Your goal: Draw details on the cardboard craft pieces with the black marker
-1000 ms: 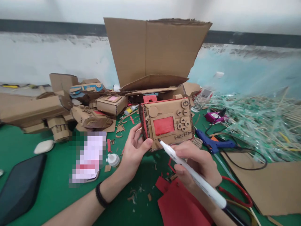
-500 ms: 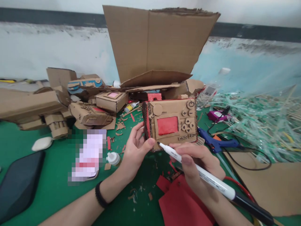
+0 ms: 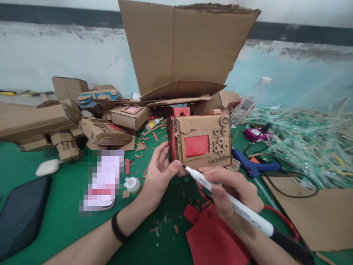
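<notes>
My left hand (image 3: 162, 169) grips the lower left corner of a cardboard model device (image 3: 197, 125), thumb on its front and fingers behind. The model has a red screen panel, round cardboard buttons and dark lettering at its lower right. In my right hand (image 3: 234, 187) is a white marker (image 3: 245, 209) with a black rear end, pinched between thumb and fingers. Its dark tip is at the model's lower front edge, close to my left thumb; whether it touches, I cannot tell. Below lies red paper (image 3: 215, 235), partly covered by my right hand and arm.
A small white glue bottle (image 3: 132, 184) and a phone (image 3: 103, 180) lie to the left, near a black case (image 3: 23, 215). On the right are a blue glue gun (image 3: 255, 163) with its cable and a cardboard sheet (image 3: 317, 221). Other cardboard models (image 3: 106, 132) stand behind.
The marker's tip has shifted very slightly left and up along the model's lower edge. My left hand keeps its hold, and the view has moved a little.
</notes>
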Demonstrator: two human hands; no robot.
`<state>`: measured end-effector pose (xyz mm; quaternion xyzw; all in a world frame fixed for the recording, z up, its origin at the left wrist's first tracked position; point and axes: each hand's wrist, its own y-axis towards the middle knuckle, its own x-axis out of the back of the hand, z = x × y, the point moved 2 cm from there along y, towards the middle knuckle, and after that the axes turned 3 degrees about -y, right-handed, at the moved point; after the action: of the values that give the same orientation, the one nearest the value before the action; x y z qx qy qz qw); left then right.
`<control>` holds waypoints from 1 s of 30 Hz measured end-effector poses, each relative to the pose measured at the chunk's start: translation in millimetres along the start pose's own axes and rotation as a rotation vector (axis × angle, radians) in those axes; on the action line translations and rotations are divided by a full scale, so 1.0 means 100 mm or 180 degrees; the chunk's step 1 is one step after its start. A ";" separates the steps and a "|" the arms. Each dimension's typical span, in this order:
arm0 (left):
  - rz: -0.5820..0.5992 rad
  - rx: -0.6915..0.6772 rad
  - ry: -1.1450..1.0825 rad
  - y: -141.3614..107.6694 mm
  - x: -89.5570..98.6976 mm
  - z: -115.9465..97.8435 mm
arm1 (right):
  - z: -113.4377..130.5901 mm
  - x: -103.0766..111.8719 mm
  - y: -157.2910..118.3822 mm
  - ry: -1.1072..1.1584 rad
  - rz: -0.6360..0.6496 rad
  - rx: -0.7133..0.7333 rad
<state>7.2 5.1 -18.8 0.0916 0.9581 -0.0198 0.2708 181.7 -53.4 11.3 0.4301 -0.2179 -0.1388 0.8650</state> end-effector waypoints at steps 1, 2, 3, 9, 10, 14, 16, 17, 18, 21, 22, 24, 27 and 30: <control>-0.0002 -0.0010 0.0004 0.00 0.00 0.00 | 0.00 0.01 0.00 0.0040 0.0052 0.0055; -0.0006 -0.0021 0.0008 0.00 0.00 0.00 | 0.00 0.01 0.00 0.0065 0.0074 0.0120; -0.0013 -0.0032 0.0013 0.00 -0.01 0.00 | 0.00 0.02 0.01 0.0082 0.0064 0.0203; -0.0022 -0.0038 0.0035 -0.01 0.00 0.01 | 0.01 -0.02 0.06 0.0109 0.0163 0.0688; -0.0022 -0.0040 0.0026 -0.01 0.01 0.01 | 0.02 -0.03 0.06 0.0117 0.0174 0.0711; -0.0005 -0.0018 -0.0028 0.00 0.01 0.01 | 0.05 -0.03 0.04 0.0065 0.0164 0.0327; -0.0002 -0.0005 -0.0030 0.00 0.00 0.00 | 0.05 -0.01 0.02 -0.0040 0.0186 0.0118; -0.0007 -0.0004 -0.0023 0.00 0.00 0.00 | 0.06 0.00 0.02 -0.0086 0.0195 0.0079; -0.0013 -0.0007 -0.0014 0.00 -0.01 -0.01 | 0.06 0.00 0.02 -0.0125 0.0206 0.0063; -0.0014 -0.0007 0.0006 0.00 0.00 -0.01 | 0.07 0.00 0.04 -0.0182 0.0215 0.0130; -0.0013 -0.0007 0.0006 0.00 0.00 -0.01 | 0.07 -0.01 0.04 -0.0194 0.0221 0.0153; -0.0008 0.0005 0.0005 0.00 0.00 -0.01 | 0.07 -0.03 0.04 -0.0188 0.0213 0.0186; 0.0005 0.0029 -0.0011 0.00 0.01 0.00 | 0.07 -0.05 0.04 -0.0161 0.0122 0.0212; 0.0007 0.0023 -0.0038 0.01 0.01 0.01 | 0.07 -0.05 0.03 -0.0185 0.0103 0.0216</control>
<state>7.1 5.9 -20.3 0.0935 0.9563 -0.0235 0.2762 174.2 -54.1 15.9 0.4514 -0.2545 -0.1297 0.8454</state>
